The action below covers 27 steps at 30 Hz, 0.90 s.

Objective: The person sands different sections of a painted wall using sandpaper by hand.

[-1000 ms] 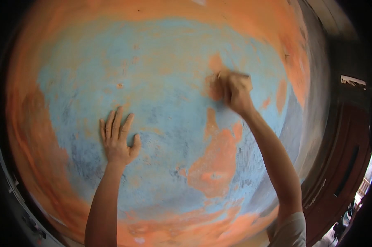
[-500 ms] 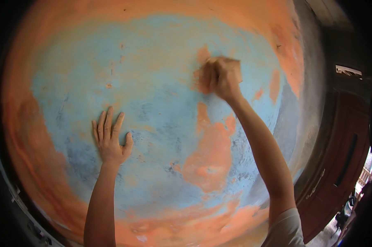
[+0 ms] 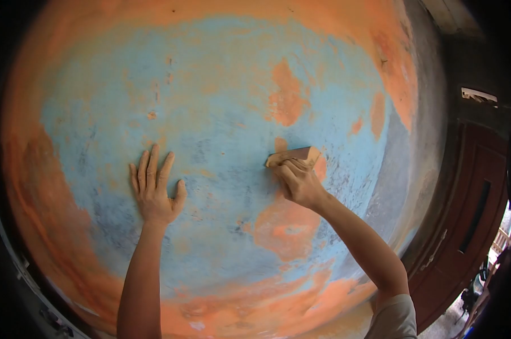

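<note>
A wall with worn blue and orange paint fills most of the view. My left hand lies flat against it at left of centre, fingers spread, holding nothing. Right of centre, my right hand grips a folded piece of sandpaper, tan with a darker brown face, and presses it to the wall. An orange patch shows just below that hand, and another orange patch above it. My right fingers partly cover the sandpaper.
Bare grey plaster runs along the wall's right edge. Beyond it is a dark red door with a long handle. A bright outdoor area with a railing shows at the far right.
My right hand has moved down the wall with the sandpaper, uncovering the upper orange patch. My left hand stays at about the same spot.
</note>
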Tool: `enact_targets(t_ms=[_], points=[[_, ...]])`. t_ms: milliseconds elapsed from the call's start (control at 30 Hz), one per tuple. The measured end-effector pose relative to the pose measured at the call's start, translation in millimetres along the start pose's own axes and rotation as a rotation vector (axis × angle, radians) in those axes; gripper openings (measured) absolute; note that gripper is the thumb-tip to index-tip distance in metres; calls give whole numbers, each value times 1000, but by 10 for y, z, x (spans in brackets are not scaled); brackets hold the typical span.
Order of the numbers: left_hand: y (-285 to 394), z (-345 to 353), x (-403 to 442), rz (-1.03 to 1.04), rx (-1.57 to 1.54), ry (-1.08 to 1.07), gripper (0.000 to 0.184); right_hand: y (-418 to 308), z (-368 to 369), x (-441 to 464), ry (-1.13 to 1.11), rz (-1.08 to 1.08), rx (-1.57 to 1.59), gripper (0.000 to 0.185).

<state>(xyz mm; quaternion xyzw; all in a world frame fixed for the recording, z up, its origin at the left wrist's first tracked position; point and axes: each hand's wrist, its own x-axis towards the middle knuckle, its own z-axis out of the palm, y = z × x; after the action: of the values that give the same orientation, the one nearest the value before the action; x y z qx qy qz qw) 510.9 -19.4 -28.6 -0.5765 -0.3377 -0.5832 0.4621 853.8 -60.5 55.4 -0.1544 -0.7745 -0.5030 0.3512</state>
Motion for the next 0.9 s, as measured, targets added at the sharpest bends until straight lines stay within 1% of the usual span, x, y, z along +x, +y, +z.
enact_targets(t_ms=[100, 167, 233, 267, 300, 333, 367, 400, 433, 467, 533, 567, 600, 667, 700, 733, 767, 833, 867, 900], points=[[5, -25, 10, -2, 2, -32, 51, 98, -60, -157, 40, 73, -3, 12], [22, 0, -4, -21, -29, -13, 51, 195, -89, -159, 315, 592, -12, 20], [21, 35, -31, -22, -43, -12, 51, 60, 204, -549, 282, 494, -49, 10], [4, 41, -20, -16, -43, -2, 51, -52, 392, -702, 301, 402, 91, 8], [1, 40, -15, -12, -42, -2, 51, -335, 361, -827, 154, 321, 54, 10], [6, 36, -7, -21, -32, 16, 49, -622, 297, -901, 9, 189, -19, 12], [16, 25, -14, -27, -24, 26, 48, -792, 273, -981, -66, 94, -25, 14], [28, 9, -21, -19, -27, 16, 48, -835, 274, -1078, -101, 51, -5, 16], [36, 2, -9, -23, -31, 16, 48, -778, 307, -1234, -121, 73, 30, 18], [27, 5, 7, -26, -32, 20, 49, -518, 479, -1624, -232, 461, 95, 17], [-5, 35, 9, -6, -23, 38, 49, -519, 538, -1593, -336, 861, 167, 16], [12, 47, -17, -7, -19, 54, 49, -726, 317, -1099, 107, 780, 54, 13], [23, 44, -39, -10, -30, 39, 49, -863, 178, -868, 538, 674, -66, 20], [15, 43, -16, -11, -17, 44, 50, -1132, 420, -1385, 278, 592, 293, 10], [22, 45, -18, -17, -22, 35, 50, -1266, 400, -1386, 70, 484, 20, 9], [20, 45, -23, -19, -19, 32, 50, -1400, 378, -1384, -92, 333, -246, 14], [13, 45, -24, -14, -13, 33, 50, -1449, 390, -1393, -90, 288, -114, 13], [13, 48, -7, 1, -1, 38, 50, -1386, 416, -1371, -67, 241, 21, 13], [13, 45, -4, 5, 6, 41, 49, -1235, 375, -1363, 54, 502, 118, 12], [12, 39, -9, 11, 16, 33, 49, -1172, 387, -1324, 108, 637, 174, 13]])
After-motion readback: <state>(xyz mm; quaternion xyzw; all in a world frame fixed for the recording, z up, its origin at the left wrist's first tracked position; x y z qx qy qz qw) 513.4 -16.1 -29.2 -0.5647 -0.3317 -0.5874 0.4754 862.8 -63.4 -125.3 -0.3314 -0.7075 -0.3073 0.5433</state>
